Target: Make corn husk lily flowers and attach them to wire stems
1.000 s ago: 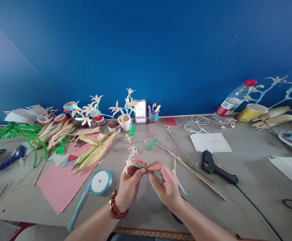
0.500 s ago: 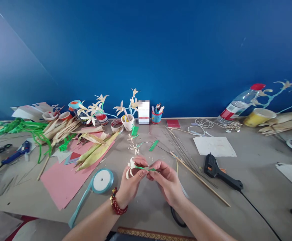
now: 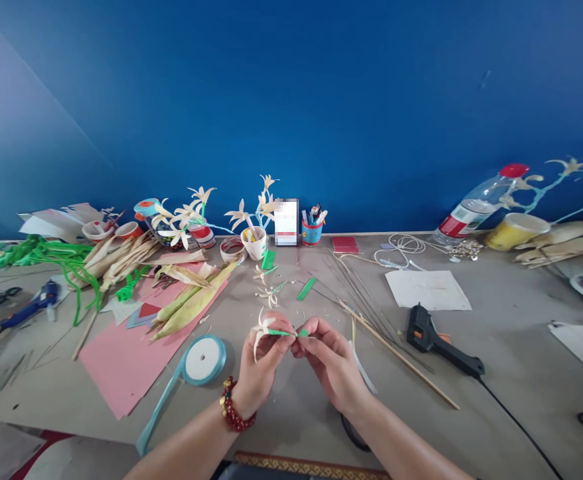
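Note:
Between thumb and fingers, my left hand (image 3: 266,350) pinches the green stem of a small cream-white flower (image 3: 261,328); its curled petals stick out on the left. My right hand (image 3: 329,350) is closed on a short strip of green tape (image 3: 302,332), right at the stem's end. The fingertips of both hands almost meet. Beyond them on the table lie more small flowers (image 3: 270,295) with green stems and a loose green strip (image 3: 306,289).
A blue ribbon roll (image 3: 204,360) and pink paper (image 3: 116,367) lie left. To the right are a wooden stick (image 3: 401,357), thin wires (image 3: 366,293) and a black glue gun (image 3: 444,343). Corn husks (image 3: 191,303), cups and a tilted bottle (image 3: 476,210) stand further back.
The flower has turned slightly in my left hand, so more of its green stem shows. My right fingers have shifted a little on the green tape.

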`<state>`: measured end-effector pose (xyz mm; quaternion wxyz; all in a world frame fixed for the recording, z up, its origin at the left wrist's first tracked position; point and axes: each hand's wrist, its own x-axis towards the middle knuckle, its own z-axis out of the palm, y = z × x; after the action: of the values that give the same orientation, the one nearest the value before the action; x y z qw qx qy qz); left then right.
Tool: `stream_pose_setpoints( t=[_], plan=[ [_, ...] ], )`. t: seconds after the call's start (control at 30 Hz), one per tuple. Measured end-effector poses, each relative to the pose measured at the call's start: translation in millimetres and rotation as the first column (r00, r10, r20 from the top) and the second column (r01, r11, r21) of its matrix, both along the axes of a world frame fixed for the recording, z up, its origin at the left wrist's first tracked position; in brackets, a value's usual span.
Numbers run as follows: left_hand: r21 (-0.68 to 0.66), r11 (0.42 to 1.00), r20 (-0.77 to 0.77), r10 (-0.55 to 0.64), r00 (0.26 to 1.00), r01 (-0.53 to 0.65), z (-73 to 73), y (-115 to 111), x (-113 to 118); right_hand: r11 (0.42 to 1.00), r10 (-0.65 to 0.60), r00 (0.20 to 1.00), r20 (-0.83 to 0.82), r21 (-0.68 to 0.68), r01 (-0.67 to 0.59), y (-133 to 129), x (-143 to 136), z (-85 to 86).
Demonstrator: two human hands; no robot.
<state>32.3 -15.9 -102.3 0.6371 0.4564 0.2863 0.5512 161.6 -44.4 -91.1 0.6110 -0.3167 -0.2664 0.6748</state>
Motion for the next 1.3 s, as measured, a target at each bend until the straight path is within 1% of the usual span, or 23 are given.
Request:
stream_pose_setpoints(
  t=[0.13,0.2,0.27,0.37,0.43,0.5,0.57,0.67,0.73,0.8,0.93,1.0,1.1,1.2,1.3],
  plan=[
    [0.026,0.999,-0.017,-0.026,1.000,0.026,-2.2,0.0,-1.2,0.990,0.119,0.985,-0.124,-0.062,-0.128,2.6,3.3,-2.6],
    [0.015,0.999,-0.006,-0.051,0.999,0.051,-0.6,-0.1,-0.6,0.987,0.134,0.979,-0.152,-0.069,-0.145,3.3,4.3,-2.8],
    [0.008,0.998,0.013,-0.064,0.998,0.064,1.6,-0.2,0.8,0.989,0.122,0.981,-0.151,-0.062,-0.133,3.2,4.4,-2.5],
    [-0.006,0.998,0.054,-0.063,0.997,0.063,4.5,-0.8,3.8,0.998,0.060,0.996,-0.070,-0.020,-0.062,1.1,3.3,-3.1],
    [-0.026,0.998,0.076,-0.054,0.996,0.056,5.6,-1.7,5.6,0.999,-0.023,0.999,0.033,0.047,0.022,-1.6,1.8,-4.1],
    [-0.038,0.998,0.088,-0.049,0.995,0.052,6.0,-2.8,6.5,0.988,-0.103,0.986,0.128,0.126,0.086,-4.5,0.2,-4.7],
    [-0.033,0.999,0.083,-0.036,0.996,0.039,5.8,-3.8,6.3,0.977,-0.150,0.970,0.190,0.176,0.116,-6.7,-1.2,-4.3],
    [-0.034,0.999,0.057,0.002,0.998,0.000,4.9,-4.4,4.7,0.973,-0.172,0.955,0.241,0.192,0.127,-7.8,-2.8,-3.1],
    [-0.031,0.999,0.042,0.009,0.999,-0.007,4.1,-4.3,3.6,0.978,-0.153,0.959,0.238,0.177,0.112,-7.3,-3.2,-3.2],
    [-0.013,1.000,0.039,-0.005,0.999,0.005,3.3,-3.9,2.7,0.986,-0.114,0.974,0.195,0.143,0.087,-6.3,-3.3,-4.5],
    [0.041,0.999,0.034,-0.023,0.999,0.022,0.6,-2.9,0.5,0.999,-0.010,1.000,0.026,0.040,0.009,-3.1,-2.5,-6.6],
    [0.051,0.998,0.024,-0.024,0.999,0.023,-0.7,-2.6,-0.8,0.999,0.050,0.997,-0.054,0.000,-0.050,-1.0,-1.7,-5.8],
    [0.047,0.998,0.011,-0.034,0.999,0.034,-0.8,-2.7,-2.0,0.991,0.121,0.984,-0.129,-0.036,-0.127,1.2,-0.3,-3.1],
    [0.061,0.997,-0.007,-0.042,0.999,0.042,0.6,-2.3,-2.1,0.984,0.159,0.974,-0.160,-0.052,-0.169,0.9,1.3,-1.3],
    [0.086,0.996,-0.047,-0.032,0.998,0.036,0.0,-0.8,-1.9,0.990,0.132,0.985,-0.113,-0.042,-0.138,-1.5,2.2,-1.1]
  ],
)
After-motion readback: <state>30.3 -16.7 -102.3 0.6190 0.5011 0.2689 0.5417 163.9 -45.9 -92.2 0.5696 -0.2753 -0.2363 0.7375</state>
